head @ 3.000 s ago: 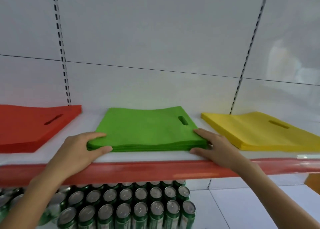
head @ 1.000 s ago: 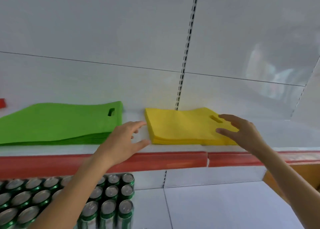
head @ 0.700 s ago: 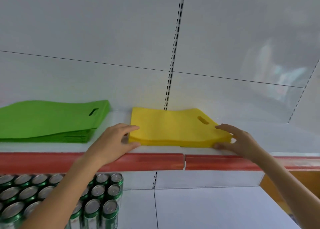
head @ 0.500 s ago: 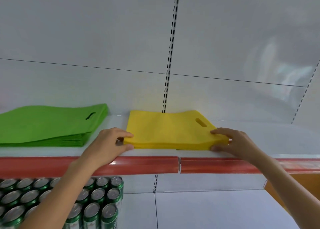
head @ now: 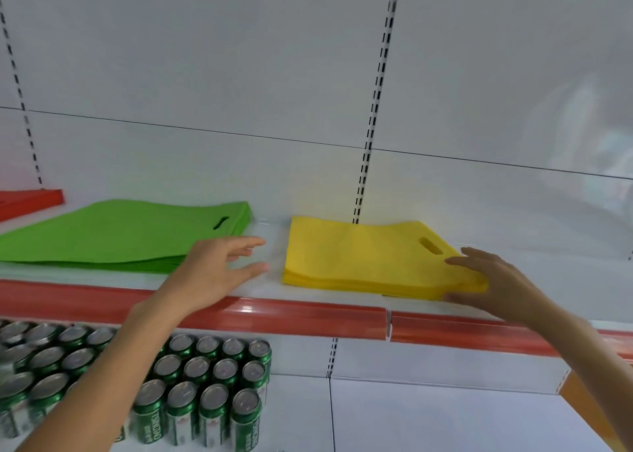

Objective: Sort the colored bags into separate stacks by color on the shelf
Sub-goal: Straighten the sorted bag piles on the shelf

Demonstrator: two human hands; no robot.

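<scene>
Fingers (head: pixel 246 242) spread wide on left hand (head: pixel 219 273), clear of yellow stack (head: pixel 359 256); right hand (head: pixel 500 280) flat at its corner (likely squaring edges).

The left grip (head: pixel 219 273) hovers, fingers spread, above the shelf (head: pixel 274 314), green stack (head: pixel 113 235) at its left, yellow stack (head: pixel 356 256) just to its right. The right grip (head: pixel 493 283), fingers straight, sits at the yellow stack's near right corner.

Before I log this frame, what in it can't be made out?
The red stack, head view: nearly all cut off by the left edge.
The green stack: left end cut off there; near corner behind the left hand.
The yellow stack: right front corner behind the right hand.
The cans: label print blurred; some hidden by the left forearm.
</scene>
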